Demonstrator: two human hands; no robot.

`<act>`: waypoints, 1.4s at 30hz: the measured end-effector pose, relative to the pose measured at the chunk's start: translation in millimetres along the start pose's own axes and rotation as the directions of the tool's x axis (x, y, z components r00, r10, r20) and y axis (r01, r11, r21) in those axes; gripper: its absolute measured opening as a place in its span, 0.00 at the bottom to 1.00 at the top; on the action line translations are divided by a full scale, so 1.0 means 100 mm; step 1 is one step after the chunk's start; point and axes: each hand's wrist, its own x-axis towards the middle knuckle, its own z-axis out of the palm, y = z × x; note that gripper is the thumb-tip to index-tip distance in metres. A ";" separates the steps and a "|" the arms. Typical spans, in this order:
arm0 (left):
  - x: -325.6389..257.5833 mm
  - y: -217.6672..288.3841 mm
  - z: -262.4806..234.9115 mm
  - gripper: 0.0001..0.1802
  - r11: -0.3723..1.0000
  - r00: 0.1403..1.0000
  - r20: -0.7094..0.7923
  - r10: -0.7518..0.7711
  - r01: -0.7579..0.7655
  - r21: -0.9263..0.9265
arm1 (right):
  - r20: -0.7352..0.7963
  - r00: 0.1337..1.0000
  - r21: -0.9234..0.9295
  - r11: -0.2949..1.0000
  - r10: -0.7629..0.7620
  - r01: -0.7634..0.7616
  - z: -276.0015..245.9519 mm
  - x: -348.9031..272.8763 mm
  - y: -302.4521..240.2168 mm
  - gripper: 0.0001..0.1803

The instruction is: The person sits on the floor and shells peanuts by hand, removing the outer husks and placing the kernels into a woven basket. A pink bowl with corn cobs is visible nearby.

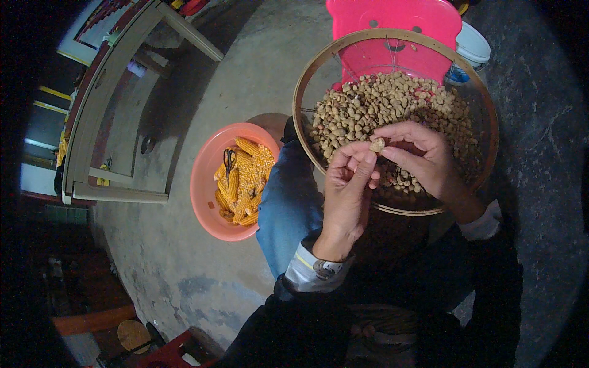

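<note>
Between the fingertips of both hands is one unshelled peanut (377,145), pale tan and small. My left hand (351,187) pinches it from the left, thumb against the fingers. From the right, my right hand (423,156) has thumb and index finger at the same peanut, its other fingers curled. Both hands are above the near part of a round sieve (300,92) with a wooden rim and see-through mesh. Many peanuts in their shells (362,107) lie spread in the sieve, partly hidden beneath my hands.
A pink plastic chair (392,15) stands under the sieve's far side, beside a white bucket (472,44). Left of my knee, an orange basin (199,202) holds corn cobs (246,146), loose kernels and dark-handled scissors (229,159). A wooden table frame (123,193) stands farther left.
</note>
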 end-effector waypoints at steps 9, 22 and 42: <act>-0.05 0.05 0.00 0.11 0.998 0.998 -0.015 0.055 -0.055 0.004 | 0.029 1.000 -0.028 1.000 -0.006 0.007 0.00 -0.01 -0.06 0.13; -0.03 0.04 0.01 0.12 0.999 0.999 -0.019 0.050 -0.051 -0.008 | 0.039 0.999 0.036 0.999 0.021 -0.022 -0.03 -0.01 0.00 0.14; -0.04 0.05 -0.01 0.12 0.956 0.963 0.076 -0.259 0.267 -0.119 | 0.046 0.990 -0.189 0.972 -0.135 0.141 -0.05 -0.03 -0.05 0.13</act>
